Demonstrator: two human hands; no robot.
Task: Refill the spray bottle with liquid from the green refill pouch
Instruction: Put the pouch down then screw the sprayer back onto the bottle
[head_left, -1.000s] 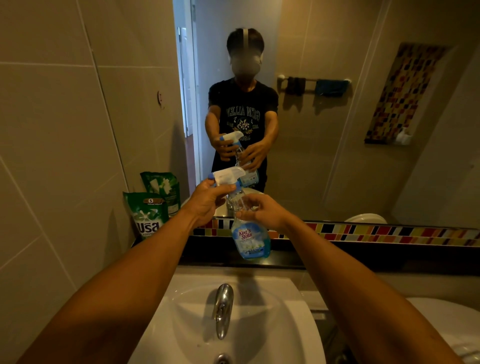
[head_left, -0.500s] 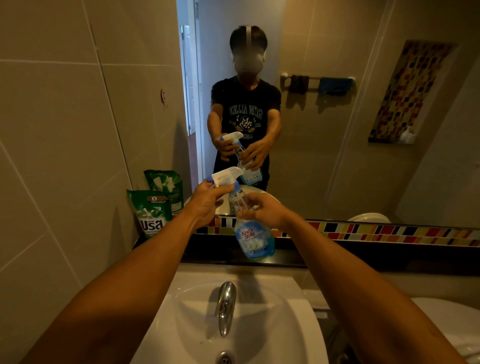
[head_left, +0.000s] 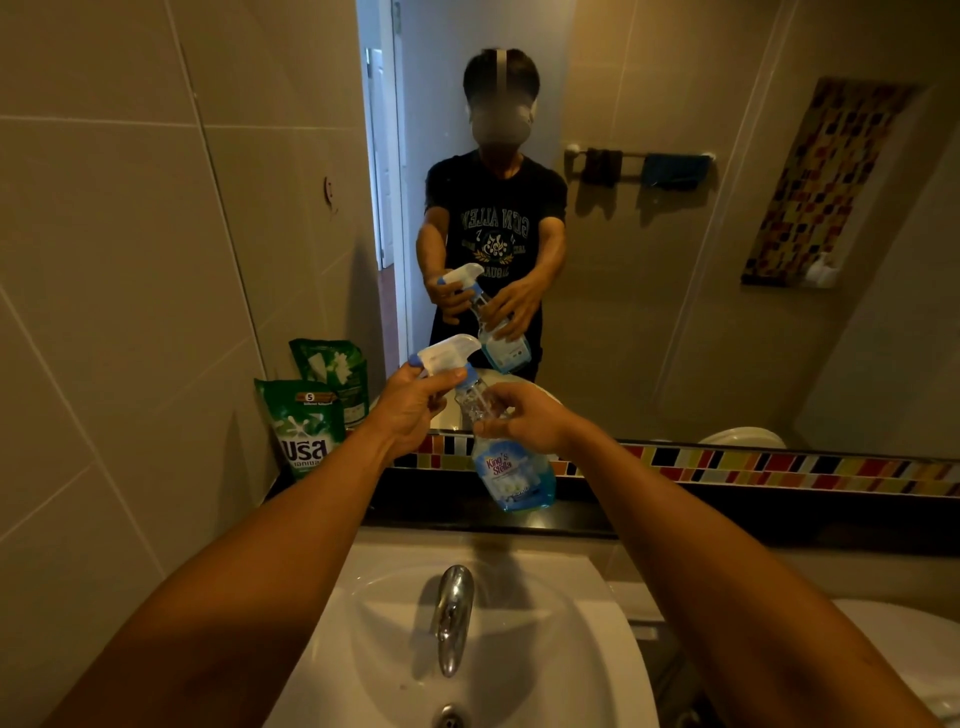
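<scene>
Left hand (head_left: 410, 410) grips the trigger head (head_left: 447, 353), right hand (head_left: 530, 421) grips the spray bottle (head_left: 511, 467) above the sink (head_left: 597, 649).

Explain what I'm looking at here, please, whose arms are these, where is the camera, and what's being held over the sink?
There is no machine here: a camera worn on a person's head looks forward and down, so the two bare arms are the wearer's own. The figure ahead is only their reflection in the mirror. The left hand grips the white trigger head of a spray bottle, and the right hand holds the bottle's clear neck. The bottle is tilted in the air above the white sink and its chrome tap. Blue liquid fills only its lower part. On the dark ledge at the left, against the tiled wall, stands the green refill pouch, untouched.
</scene>
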